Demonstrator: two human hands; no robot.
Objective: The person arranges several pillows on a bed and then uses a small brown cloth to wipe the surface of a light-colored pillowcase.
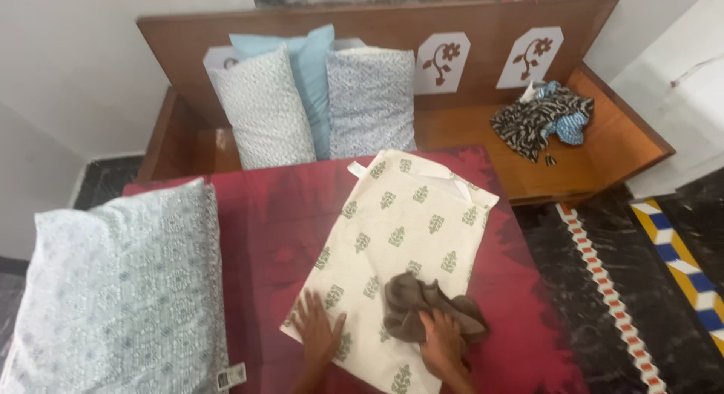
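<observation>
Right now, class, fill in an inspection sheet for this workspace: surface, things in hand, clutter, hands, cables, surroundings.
Surface: red bedsheet, partly covered.
Things in hand: cream pillowcase with green motifs lying flat; grey-brown cloth bunched on its lower part.
Clutter: large patterned pillow at left; dark patterned clothes on the wooden ledge.
Hands: left hand flat on the pillowcase; right hand on the cloth, grip unclear.
Cables: nothing seen.
Surroundings: three pillows against the wooden headboard; dark floor with tiled border.
</observation>
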